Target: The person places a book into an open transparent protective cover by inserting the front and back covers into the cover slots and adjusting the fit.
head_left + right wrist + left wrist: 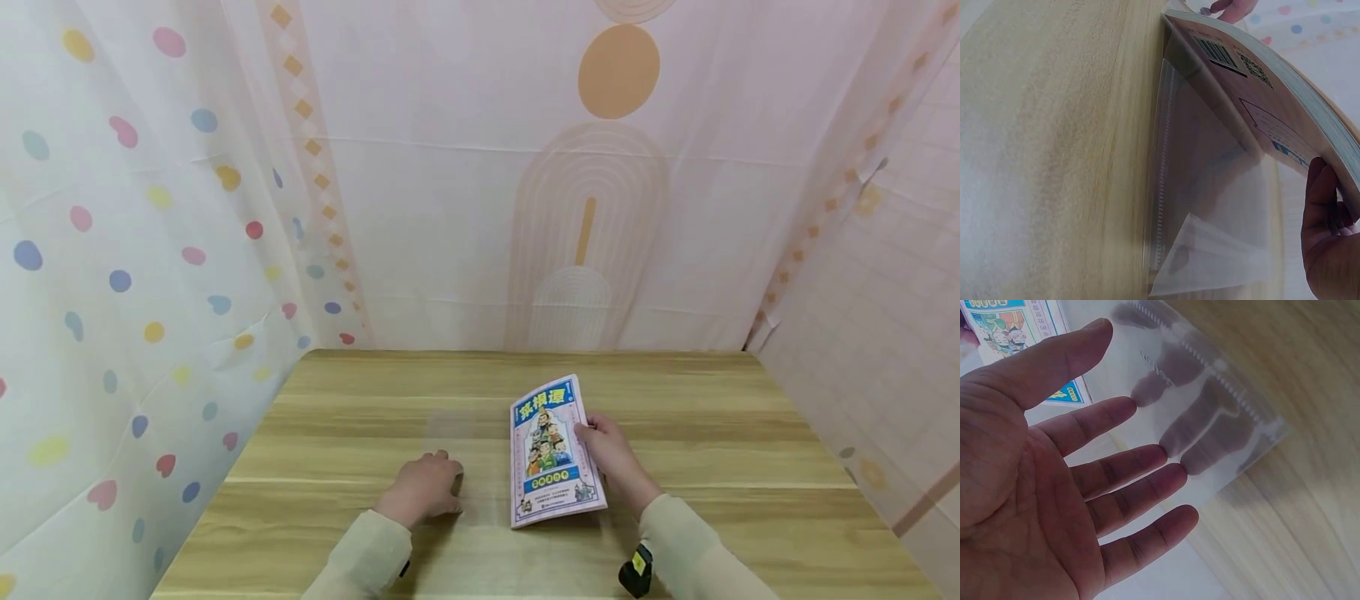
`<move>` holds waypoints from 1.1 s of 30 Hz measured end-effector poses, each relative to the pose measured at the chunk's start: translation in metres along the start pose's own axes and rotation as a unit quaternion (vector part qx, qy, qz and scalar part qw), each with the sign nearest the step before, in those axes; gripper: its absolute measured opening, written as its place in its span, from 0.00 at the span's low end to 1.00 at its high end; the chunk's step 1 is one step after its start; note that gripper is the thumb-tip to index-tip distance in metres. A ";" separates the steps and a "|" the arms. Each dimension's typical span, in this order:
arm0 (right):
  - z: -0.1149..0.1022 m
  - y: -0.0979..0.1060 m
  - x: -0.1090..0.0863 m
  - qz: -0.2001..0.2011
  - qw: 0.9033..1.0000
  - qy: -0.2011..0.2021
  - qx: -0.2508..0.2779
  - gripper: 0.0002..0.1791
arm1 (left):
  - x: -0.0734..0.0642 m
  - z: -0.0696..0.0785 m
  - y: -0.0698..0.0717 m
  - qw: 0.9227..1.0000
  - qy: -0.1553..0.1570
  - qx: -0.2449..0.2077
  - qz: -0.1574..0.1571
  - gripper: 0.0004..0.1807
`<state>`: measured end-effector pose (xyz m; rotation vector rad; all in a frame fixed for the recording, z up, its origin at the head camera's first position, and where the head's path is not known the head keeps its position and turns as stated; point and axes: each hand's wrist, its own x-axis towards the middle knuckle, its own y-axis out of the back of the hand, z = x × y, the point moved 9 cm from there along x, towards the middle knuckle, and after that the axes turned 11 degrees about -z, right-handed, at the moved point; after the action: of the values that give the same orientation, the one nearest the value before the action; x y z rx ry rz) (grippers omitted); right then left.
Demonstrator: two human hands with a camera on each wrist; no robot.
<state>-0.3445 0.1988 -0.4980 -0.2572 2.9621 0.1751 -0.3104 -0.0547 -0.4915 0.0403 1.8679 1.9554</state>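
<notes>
My right hand (611,454) grips a thin paperback book (555,450) by its right edge, thumb on the cover. The cover has a blue title band and cartoon figures; its back, with a barcode, shows in the right wrist view. Tilted up, the book leans over a clear plastic sleeve (1210,200) that lies on the table. One corner of the sleeve is folded up. To the left, my left hand (426,487) holds nothing. Its fingers are spread and nearly straight in the left wrist view, fingertips right at the clear film (1222,406), which mirrors them.
The wood-grain table (360,408) extends under both hands. Behind it hangs a pale curtain (442,225) with arch patterns, and a dotted curtain (150,317) borders the left side. A black strap device (636,572) sits at my right wrist.
</notes>
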 end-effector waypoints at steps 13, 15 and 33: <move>0.002 -0.002 0.001 -0.004 1.000 -0.002 -0.016 0.20 | -0.001 0.003 -0.001 1.000 -0.002 0.011 -0.001 0.25; 0.002 -0.002 0.000 -0.003 1.000 -0.004 -0.020 0.20 | -0.002 0.003 -0.001 1.000 -0.003 0.013 0.000 0.25; 0.011 0.001 0.002 -0.009 0.999 -0.005 -0.031 0.21 | -0.003 0.007 0.000 1.000 -0.016 0.017 0.012 0.23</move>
<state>-0.3451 0.2005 -0.5092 -0.2901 2.9465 0.2641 -0.3062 -0.0493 -0.4897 0.1038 1.8893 1.9275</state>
